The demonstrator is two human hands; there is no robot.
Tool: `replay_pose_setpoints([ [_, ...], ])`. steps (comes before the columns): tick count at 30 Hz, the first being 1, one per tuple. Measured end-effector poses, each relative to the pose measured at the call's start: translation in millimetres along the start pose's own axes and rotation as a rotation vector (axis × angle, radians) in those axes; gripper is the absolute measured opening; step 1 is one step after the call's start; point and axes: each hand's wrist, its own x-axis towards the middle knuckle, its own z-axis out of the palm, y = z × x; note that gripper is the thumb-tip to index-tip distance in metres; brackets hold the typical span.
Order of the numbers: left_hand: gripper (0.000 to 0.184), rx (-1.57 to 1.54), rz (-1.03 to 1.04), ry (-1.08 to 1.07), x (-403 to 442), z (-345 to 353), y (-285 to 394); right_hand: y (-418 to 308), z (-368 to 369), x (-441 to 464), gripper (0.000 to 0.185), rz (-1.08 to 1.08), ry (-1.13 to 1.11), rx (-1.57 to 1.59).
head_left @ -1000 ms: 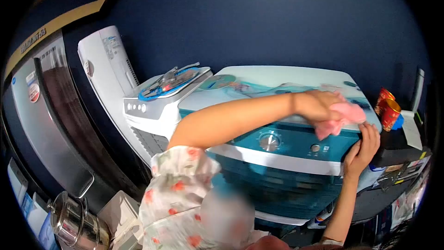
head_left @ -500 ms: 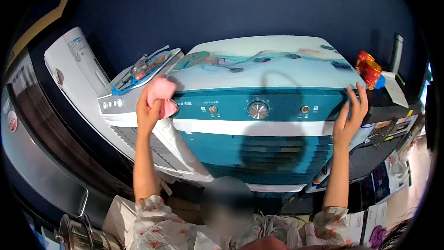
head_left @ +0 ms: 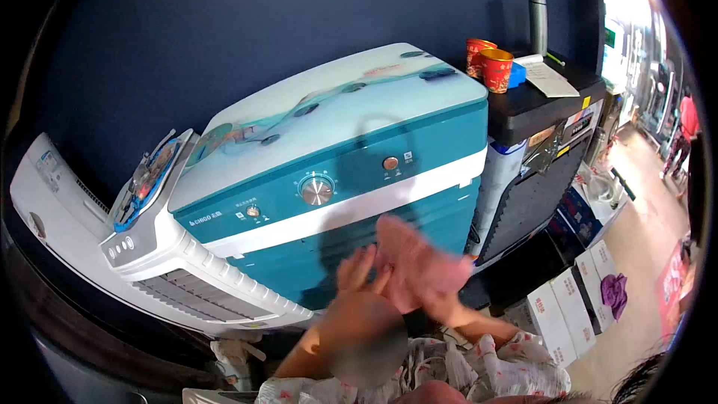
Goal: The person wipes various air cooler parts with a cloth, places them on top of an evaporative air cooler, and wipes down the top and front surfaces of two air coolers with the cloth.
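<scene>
Beside the left hand (head_left: 357, 271) — fingers partly spread, its grip too blurred to tell — is a pink cloth (head_left: 411, 260), bunched in the closed right hand (head_left: 446, 307). Beyond both hands stands a teal machine (head_left: 351, 198); farther off, past the right, two red cups (head_left: 496, 73).

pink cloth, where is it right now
In the head view, the pink cloth is below and right of centre, between the left hand and right hand, before the teal machine.
</scene>
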Motion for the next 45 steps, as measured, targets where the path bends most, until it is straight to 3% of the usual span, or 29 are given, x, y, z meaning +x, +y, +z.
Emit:
replay_pose_setpoints([
  [1,0.078,0.046,0.021,-0.044,-1,-14,-7,23,-11,2,0.032,-0.093,0.09,0.076],
  [4,0.069,0.261,-0.179,0.397,-2,-62,-29,-2,-60,78,0.039,-0.085,0.39,0.103],
  [5,0.063,0.364,-0.241,0.6,0,-76,-39,-4,-71,96,0.042,-0.221,0.45,0.513],
  [7,0.053,0.494,-0.334,0.834,3,-112,-68,26,-96,124,0.045,-0.334,0.448,-0.257],
  [10,0.042,0.547,-0.353,0.956,2,-151,-121,54,-87,153,0.06,-0.411,0.351,-0.516],
  [13,0.032,0.41,-0.411,0.818,-3,-173,-161,67,-68,132,0.05,-0.4,0.379,-0.559],
  [14,0.026,0.601,-0.369,0.766,-3,-175,-169,77,-60,118,0.048,-0.431,0.356,-0.518],
  [17,0.026,0.628,-0.367,0.782,-2,-170,-171,120,-30,61,0.044,-0.512,0.277,-0.571],
  [20,0.025,0.63,-0.354,0.79,0,-170,-168,116,-17,72,0.043,-0.526,0.351,-0.554],
  [25,0.022,0.615,-0.366,0.824,1,-168,-167,47,-29,139,0.045,-0.492,0.429,-0.57],
  [31,0.021,0.618,-0.351,0.877,5,-166,-166,124,-11,74,0.043,-0.678,0.253,-0.504],
  [35,0.021,0.626,-0.351,0.888,4,-163,-167,76,-21,120,0.04,-0.64,0.367,-0.474],
  [39,0.02,0.62,-0.342,0.895,4,-164,-167,73,-29,132,0.047,-0.697,0.268,-0.526],
  [42,0.02,0.621,-0.332,0.897,4,-164,-167,122,-32,76,0.054,-0.712,-0.034,-0.628],
  [44,0.02,0.623,-0.319,0.91,5,-163,-167,135,-45,46,0.048,-0.624,-0.172,-0.493],
  [45,0.02,0.625,-0.324,0.906,3,-163,-167,127,-44,45,0.044,-0.489,-0.062,-0.302],
])
